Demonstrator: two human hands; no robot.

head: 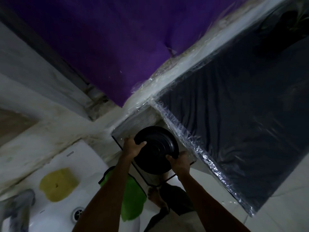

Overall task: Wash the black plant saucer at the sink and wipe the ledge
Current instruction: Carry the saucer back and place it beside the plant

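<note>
Black plant saucer [157,148] held in front of the person, over a mesh-panelled ledge [143,120] just right of the sink [55,213]. Left hand [133,147] grips its left rim, thumb on top; right hand [179,162] clamps the lower right rim. Green cloth [132,196] drapes the sink edge below the arms. Yellow sponge [57,184] lies in the basin near the drain [77,213]. Purple cloth [108,39] hangs above.
</note>
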